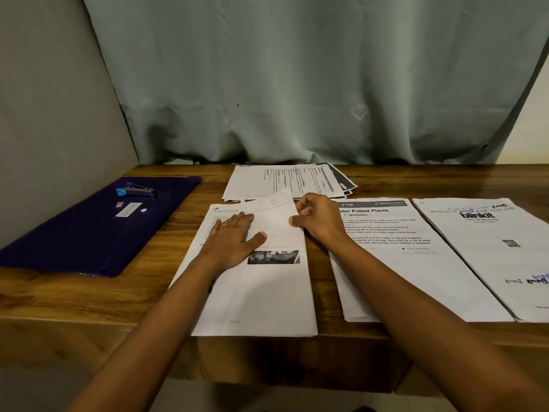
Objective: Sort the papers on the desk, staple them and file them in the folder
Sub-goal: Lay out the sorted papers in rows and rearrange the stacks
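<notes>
Two bare forearms reach in from the near edge; the left hand (pixel 234 236) lies flat with straight fingers, a ring on one of them, pressing on the near stack (pixel 261 292) of white printed paper, which lies on the wooden desk (pixel 89 298) with its bottom edge just past the desk's front; the right hand (pixel 319 217), at the stack's upper right corner, has its fingers curled and its thumb pinching the right edge of a loose sheet (pixel 276 221) that rests aslant on top of the stack, under the left fingertips. The stack's top page carries a small header, faint lines of text and a dark photograph below the left thumb; the loose sheet is nearly blank, with a faint handwritten mark near its top.

Right of the stack lies a second stack (pixel 401 263) headed "Potted Plants", its left side hidden by the right forearm; further right a third stack (pixel 490 248) printed "blinkit" is cut off by the frame; behind the near stack sits an untidy pile (pixel 285 179) of fanned pages, some dark-edged. Left of the stack lies a flat dark blue folder (pixel 98 227), matt and rectangular, bearing a grey stapler (pixel 138 191) with a blue end and a few small items too small to tell. The desk is glossy brown grain; a creased grey-green curtain (pixel 297 84) hangs behind.
</notes>
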`<state>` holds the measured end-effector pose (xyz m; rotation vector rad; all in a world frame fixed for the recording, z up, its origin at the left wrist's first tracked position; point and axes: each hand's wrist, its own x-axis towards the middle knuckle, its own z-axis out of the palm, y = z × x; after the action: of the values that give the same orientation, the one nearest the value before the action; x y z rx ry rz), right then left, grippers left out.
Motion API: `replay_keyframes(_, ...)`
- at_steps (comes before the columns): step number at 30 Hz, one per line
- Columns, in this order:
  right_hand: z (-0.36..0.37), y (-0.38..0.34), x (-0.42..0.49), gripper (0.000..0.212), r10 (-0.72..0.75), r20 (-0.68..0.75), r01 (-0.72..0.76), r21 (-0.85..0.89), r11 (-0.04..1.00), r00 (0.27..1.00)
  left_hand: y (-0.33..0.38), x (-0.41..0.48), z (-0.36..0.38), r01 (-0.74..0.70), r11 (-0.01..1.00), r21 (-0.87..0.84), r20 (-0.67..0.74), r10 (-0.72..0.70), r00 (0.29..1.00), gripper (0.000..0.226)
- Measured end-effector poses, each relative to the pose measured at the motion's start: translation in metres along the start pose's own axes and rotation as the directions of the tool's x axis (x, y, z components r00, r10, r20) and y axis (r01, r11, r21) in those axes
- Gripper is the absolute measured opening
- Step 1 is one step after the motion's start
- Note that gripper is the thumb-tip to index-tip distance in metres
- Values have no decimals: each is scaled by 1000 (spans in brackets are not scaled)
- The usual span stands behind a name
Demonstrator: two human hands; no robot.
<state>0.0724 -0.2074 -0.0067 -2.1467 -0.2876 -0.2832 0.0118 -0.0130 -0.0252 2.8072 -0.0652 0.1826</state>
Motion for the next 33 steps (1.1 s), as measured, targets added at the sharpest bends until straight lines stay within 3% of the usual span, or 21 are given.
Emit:
replay_keyframes(2,0,0,-1,21,-33,0,33,-20,999,999,0,-1,-3,-23,995,-93,-12,22,1000,72)
replay_keyframes(5,-2,-3,-4,15,-149,69,147,31,989,986,1,-3,-17,-29,966,-259,-45,18,999,101)
replay_keyframes(8,-7,-8,-8,14,-287,203,283,47,958,936,-5,4,-29,-125,977,-174,-162,97,982,122)
replay_keyframes(11,-13,-9,-9,12,-351,355,347,77,935,867,-13,7,-27,-233,953,-196,-208,192,959,106)
replay_keyframes(13,-15,-9,-8,7,-351,412,300,187,936,841,-18,5,-22,-248,942,-225,-176,211,961,93)
replay_keyframes(16,-16,-9,-3,15,-213,258,110,360,926,942,-21,4,-18,-213,942,-261,-135,182,974,89)
replay_keyframes(18,-17,-6,2,25,-89,82,65,260,963,993,-21,3,-19,-162,940,-299,-131,127,983,78)
replay_keyframes(20,-15,2,7,32,-60,46,59,26,998,997,-22,3,-19,-160,937,-310,-129,125,984,75)
replay_keyframes(25,-8,16,16,61,-52,313,187,-420,888,948,-22,3,-17,-158,934,-319,-103,132,986,79)
replay_keyframes(28,-6,19,19,63,-69,364,256,-497,829,929,-19,1,-20,-206,927,-315,-127,173,977,77)
replay_keyframes(33,-7,19,17,59,-77,373,254,-453,855,925,-26,-2,-24,-229,904,-361,-166,180,970,65)
